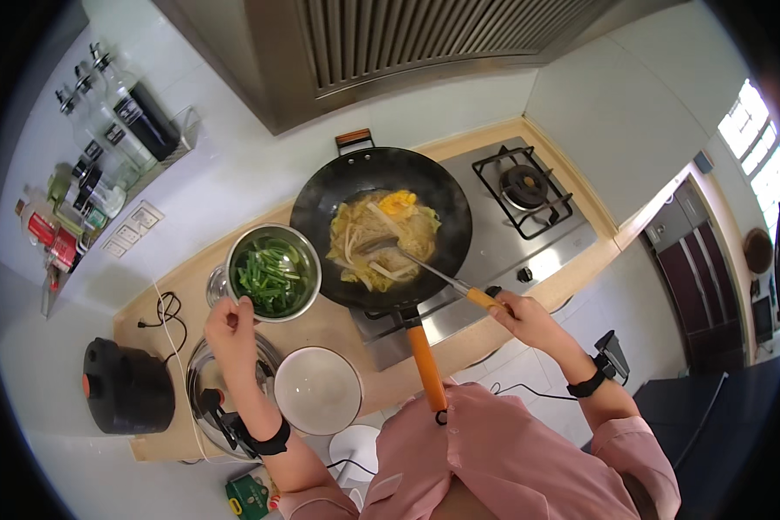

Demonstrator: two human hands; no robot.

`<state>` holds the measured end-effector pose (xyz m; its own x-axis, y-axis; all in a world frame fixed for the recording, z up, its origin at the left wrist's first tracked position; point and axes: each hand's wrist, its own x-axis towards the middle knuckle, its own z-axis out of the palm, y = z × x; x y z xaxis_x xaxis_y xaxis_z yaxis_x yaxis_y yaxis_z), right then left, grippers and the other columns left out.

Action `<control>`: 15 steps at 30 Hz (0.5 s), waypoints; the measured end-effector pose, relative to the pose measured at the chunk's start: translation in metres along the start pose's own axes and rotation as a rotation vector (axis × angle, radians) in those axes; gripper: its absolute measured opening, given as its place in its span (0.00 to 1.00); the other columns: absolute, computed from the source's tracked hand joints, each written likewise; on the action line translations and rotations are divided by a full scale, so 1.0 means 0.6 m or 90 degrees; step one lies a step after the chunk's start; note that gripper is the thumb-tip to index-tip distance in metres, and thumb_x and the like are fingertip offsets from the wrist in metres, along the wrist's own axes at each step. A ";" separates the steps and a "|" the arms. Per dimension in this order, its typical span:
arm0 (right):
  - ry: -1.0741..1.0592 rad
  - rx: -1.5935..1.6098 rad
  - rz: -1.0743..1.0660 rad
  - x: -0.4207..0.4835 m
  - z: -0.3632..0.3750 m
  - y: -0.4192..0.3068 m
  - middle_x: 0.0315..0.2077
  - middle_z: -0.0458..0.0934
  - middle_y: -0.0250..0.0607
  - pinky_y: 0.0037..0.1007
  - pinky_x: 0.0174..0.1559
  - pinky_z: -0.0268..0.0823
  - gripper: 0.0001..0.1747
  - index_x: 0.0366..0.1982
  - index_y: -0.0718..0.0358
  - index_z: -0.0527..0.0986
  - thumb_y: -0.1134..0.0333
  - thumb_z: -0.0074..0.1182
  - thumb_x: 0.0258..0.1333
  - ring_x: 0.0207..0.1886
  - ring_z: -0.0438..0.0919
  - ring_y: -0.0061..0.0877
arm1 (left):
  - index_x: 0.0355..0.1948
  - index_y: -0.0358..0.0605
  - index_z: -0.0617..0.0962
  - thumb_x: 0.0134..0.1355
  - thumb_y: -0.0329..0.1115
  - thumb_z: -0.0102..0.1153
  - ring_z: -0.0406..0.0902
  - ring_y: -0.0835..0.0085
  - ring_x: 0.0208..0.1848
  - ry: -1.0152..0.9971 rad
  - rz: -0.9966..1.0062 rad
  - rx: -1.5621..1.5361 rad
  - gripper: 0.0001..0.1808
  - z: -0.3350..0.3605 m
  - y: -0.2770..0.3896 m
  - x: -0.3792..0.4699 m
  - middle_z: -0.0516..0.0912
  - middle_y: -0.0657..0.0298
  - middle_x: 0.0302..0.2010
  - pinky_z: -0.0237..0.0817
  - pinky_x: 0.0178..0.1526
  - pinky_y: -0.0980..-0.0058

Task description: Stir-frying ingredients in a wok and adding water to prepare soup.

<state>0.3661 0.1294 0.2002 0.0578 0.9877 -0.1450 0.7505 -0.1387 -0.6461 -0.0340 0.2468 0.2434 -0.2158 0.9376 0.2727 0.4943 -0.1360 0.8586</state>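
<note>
My left hand pinches the near-left rim of a steel bowl. Cut green stalks, perhaps scallions or chives, lie inside it. The bowl is at the left edge of a black wok, level with its rim or above it. Grasped in my right hand is the wooden handle of a metal spatula, its blade among the food in the wok. That food looks like cabbage, pale mushrooms or noodles and broth, with a yellow egg at the back. The wok's orange handle points towards me.
A glass lid and white bowl rest on the wooden counter. A black cooker stands left. Right of the wok is a bare gas burner. Bottles line a wall shelf; a range hood hangs above.
</note>
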 end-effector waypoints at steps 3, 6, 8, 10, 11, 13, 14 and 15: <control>-0.135 0.235 0.120 0.003 -0.001 0.031 0.18 0.74 0.44 0.28 0.24 0.63 0.16 0.35 0.67 0.71 0.59 0.46 0.58 0.19 0.72 0.25 | 0.14 0.42 0.61 0.58 0.28 0.54 0.59 0.87 0.16 -0.001 -0.001 -0.021 0.19 0.004 0.010 0.003 0.61 0.71 0.11 0.56 0.20 0.84; -0.140 0.462 0.120 0.035 0.012 0.130 0.20 0.75 0.43 0.24 0.26 0.65 0.19 0.34 0.68 0.71 0.57 0.46 0.59 0.20 0.73 0.23 | 0.14 0.41 0.61 0.58 0.28 0.53 0.60 0.87 0.16 -0.014 0.005 -0.044 0.19 0.012 0.011 0.008 0.62 0.71 0.12 0.59 0.20 0.84; 0.004 0.140 0.115 0.071 0.044 0.198 0.23 0.77 0.48 0.27 0.31 0.69 0.26 0.34 0.71 0.71 0.49 0.47 0.57 0.26 0.77 0.29 | 0.14 0.41 0.61 0.58 0.29 0.53 0.61 0.87 0.16 -0.037 0.018 -0.022 0.19 0.014 0.017 0.020 0.63 0.70 0.12 0.62 0.21 0.83; 0.011 -0.030 0.175 0.090 0.092 0.208 0.25 0.78 0.50 0.30 0.33 0.70 0.29 0.35 0.71 0.71 0.47 0.47 0.55 0.29 0.78 0.34 | 0.14 0.41 0.61 0.58 0.29 0.53 0.61 0.86 0.17 -0.041 0.021 -0.023 0.19 0.022 0.025 0.032 0.63 0.70 0.12 0.62 0.21 0.83; 0.021 -0.201 0.234 0.098 0.112 0.207 0.27 0.78 0.52 0.34 0.35 0.71 0.31 0.36 0.72 0.70 0.45 0.48 0.53 0.32 0.79 0.38 | 0.14 0.41 0.61 0.58 0.29 0.53 0.62 0.86 0.17 -0.045 0.024 -0.026 0.19 0.025 0.032 0.040 0.64 0.69 0.12 0.63 0.21 0.82; -0.011 -0.211 0.245 0.102 0.122 0.187 0.29 0.78 0.55 0.38 0.39 0.70 0.31 0.38 0.70 0.69 0.45 0.49 0.50 0.36 0.78 0.44 | 0.13 0.41 0.61 0.58 0.29 0.53 0.63 0.86 0.16 -0.046 0.023 -0.011 0.19 0.032 0.042 0.055 0.64 0.69 0.12 0.63 0.20 0.82; 0.001 -0.231 0.245 0.105 0.129 0.193 0.29 0.78 0.54 0.38 0.39 0.70 0.30 0.38 0.70 0.69 0.46 0.50 0.49 0.36 0.78 0.43 | 0.13 0.41 0.62 0.58 0.29 0.53 0.64 0.86 0.16 -0.054 0.022 -0.002 0.19 0.035 0.047 0.062 0.65 0.69 0.12 0.62 0.20 0.82; 0.014 -0.249 0.247 0.105 0.132 0.195 0.30 0.78 0.53 0.37 0.39 0.71 0.29 0.39 0.70 0.69 0.48 0.51 0.49 0.36 0.79 0.43 | 0.13 0.41 0.62 0.58 0.29 0.53 0.64 0.86 0.16 -0.049 0.024 0.003 0.19 0.037 0.049 0.069 0.65 0.69 0.12 0.62 0.20 0.82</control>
<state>0.4055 0.1697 0.0563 0.3892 0.8712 -0.2993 0.8599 -0.4601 -0.2210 -0.0093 0.2887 0.2703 -0.1315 0.9540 0.2695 0.5049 -0.1695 0.8464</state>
